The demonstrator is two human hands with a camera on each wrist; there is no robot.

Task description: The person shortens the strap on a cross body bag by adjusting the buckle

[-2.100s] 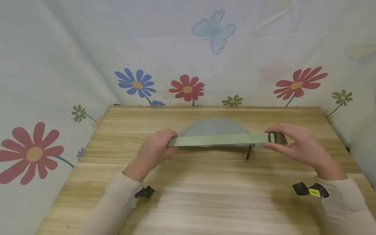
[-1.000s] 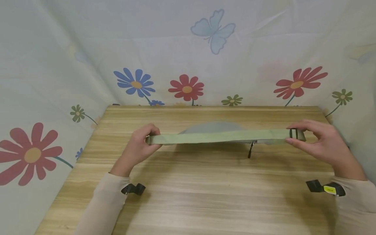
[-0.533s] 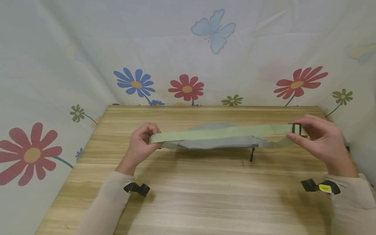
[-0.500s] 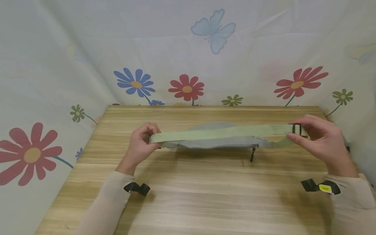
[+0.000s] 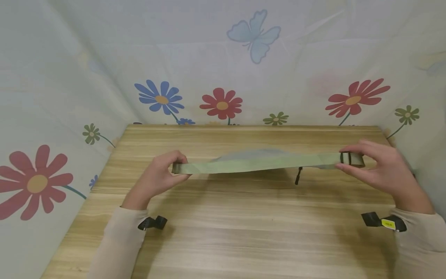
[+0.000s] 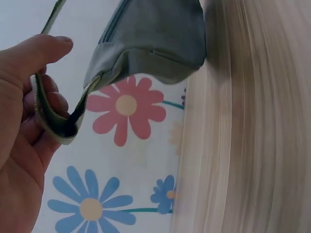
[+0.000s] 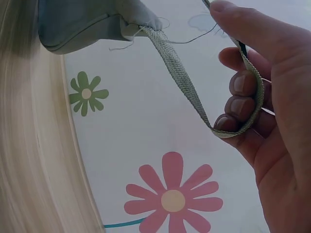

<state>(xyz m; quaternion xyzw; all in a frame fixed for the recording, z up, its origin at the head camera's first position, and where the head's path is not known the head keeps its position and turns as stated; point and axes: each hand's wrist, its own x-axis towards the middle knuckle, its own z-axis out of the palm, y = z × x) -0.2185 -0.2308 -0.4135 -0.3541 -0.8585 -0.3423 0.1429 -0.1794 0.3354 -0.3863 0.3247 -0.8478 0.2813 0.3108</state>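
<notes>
A grey waist bag (image 5: 259, 154) hangs by its pale green webbing strap (image 5: 258, 164), pulled nearly straight between my hands above the table. My left hand (image 5: 153, 178) grips the strap's left end; in the left wrist view the strap (image 6: 60, 133) loops round the curled fingers. At the other end my right hand (image 5: 381, 170) holds the strap beside a black slider buckle (image 5: 345, 158). The strap (image 7: 182, 82) bends round those fingers too, in the right wrist view. Below the strap dangles a black zipper pull (image 5: 298, 176). The strap hides most of the bag's front from above.
Beneath lies a wood-grain table (image 5: 258, 232). A white curtain (image 5: 195, 50) printed with flowers and a butterfly stands behind it and at both sides. Loose threads (image 7: 187, 41) trail from the bag's strap end in the right wrist view.
My hands have spread apart since the earliest frame, drawing the strap out. In the last half second the strap has sunk in front of the bag, covering the zipper, and my left hand shifted left.
</notes>
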